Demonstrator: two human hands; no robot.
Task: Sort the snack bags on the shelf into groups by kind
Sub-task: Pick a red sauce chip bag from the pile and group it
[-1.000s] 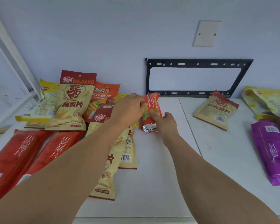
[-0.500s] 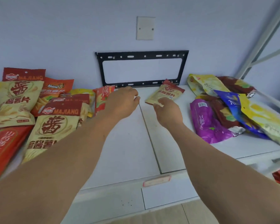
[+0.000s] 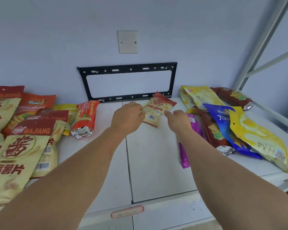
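1. Shelf (image 3: 156,163): white, two panels meeting at a seam down the middle, a red-edged label (image 3: 127,211) on the front lip.
2. Bracket (image 3: 128,68): black frame on the wall along the shelf's back edge, a blank plate (image 3: 127,42) above.
3. Left pile: big beige MAJIANG bag (image 3: 15,163) at the front left edge, a second beige bag (image 3: 0,112) further back by the left edge, an orange bag (image 3: 35,103) behind them near the back left corner.
4. Right pile: long yellow bag (image 3: 259,138) reaching the front right edge, lying over a blue bag (image 3: 223,120); dark red bag (image 3: 211,130) beneath; another yellow bag (image 3: 201,95) and a brown bag (image 3: 231,95) at the back right corner; purple bag (image 3: 184,155) on the pile's inner side, partly hidden by the right forearm.
5. Red bag (image 3: 86,117): lying alone at the left pile's inner edge, silver end toward the front.
6. Small beige bag (image 3: 156,108): at the back edge, centre-right, just below the bracket's right corner, tilted, barcode showing.
7. Left hand (image 3: 127,118): fingers curled, pinching the small beige bag's left edge.
8. Right hand (image 3: 178,119): beside the bag's lower right edge, fingers loosely extended toward it; holding nothing; touching or not, cannot tell.
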